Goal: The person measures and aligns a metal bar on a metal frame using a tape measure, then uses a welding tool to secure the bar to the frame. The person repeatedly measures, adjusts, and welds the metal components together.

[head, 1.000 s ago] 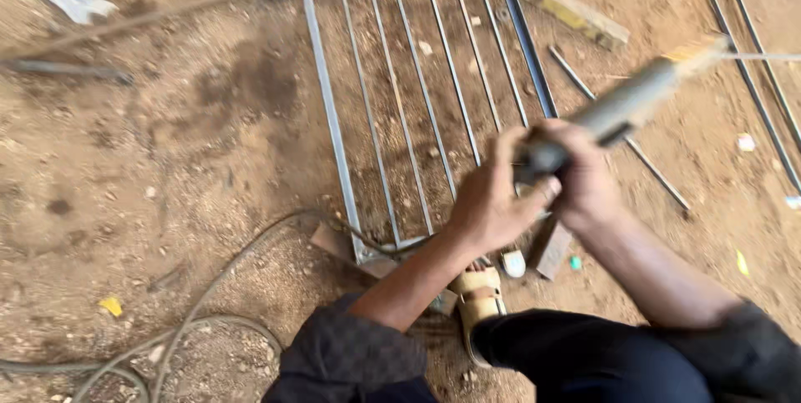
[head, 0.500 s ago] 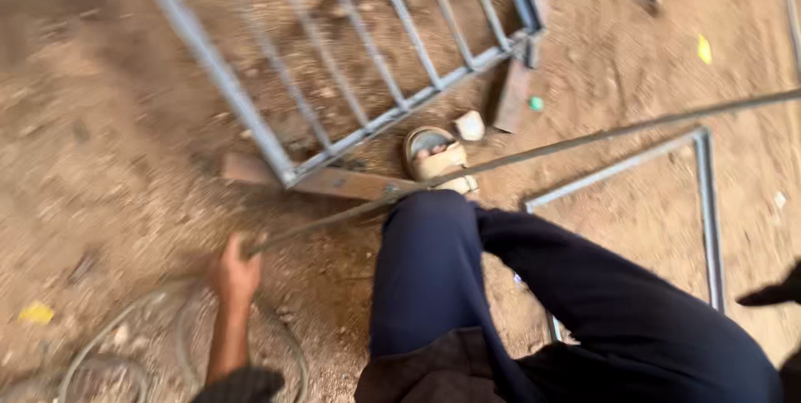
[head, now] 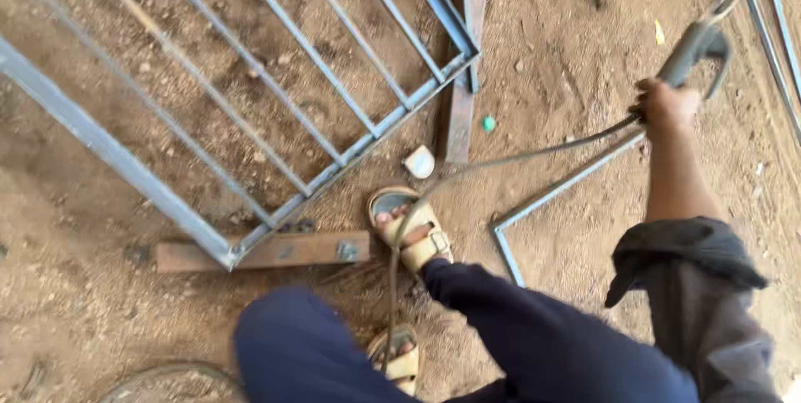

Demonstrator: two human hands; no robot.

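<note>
One tool handle (head: pixel 697 46) above right-hand grip (head: pixel 665 106)

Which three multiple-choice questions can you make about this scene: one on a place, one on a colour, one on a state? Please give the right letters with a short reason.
1. Where does the small green piece lie?
A. on the dirt right of the flat metal bar
B. inside the metal grille
C. on the sandal

2. What colour are the trousers?
A. red
B. dark blue
C. white

3. How is the right hand?
A. open and flat on the ground
B. resting on the knee
C. closed around the welding holder

Answers:
1 A, it sits on bare soil just beside the bar.
2 B, both legs show dark blue cloth.
3 C, the fingers wrap the handle where the cable leaves it.

The left hand is out of view.
</note>
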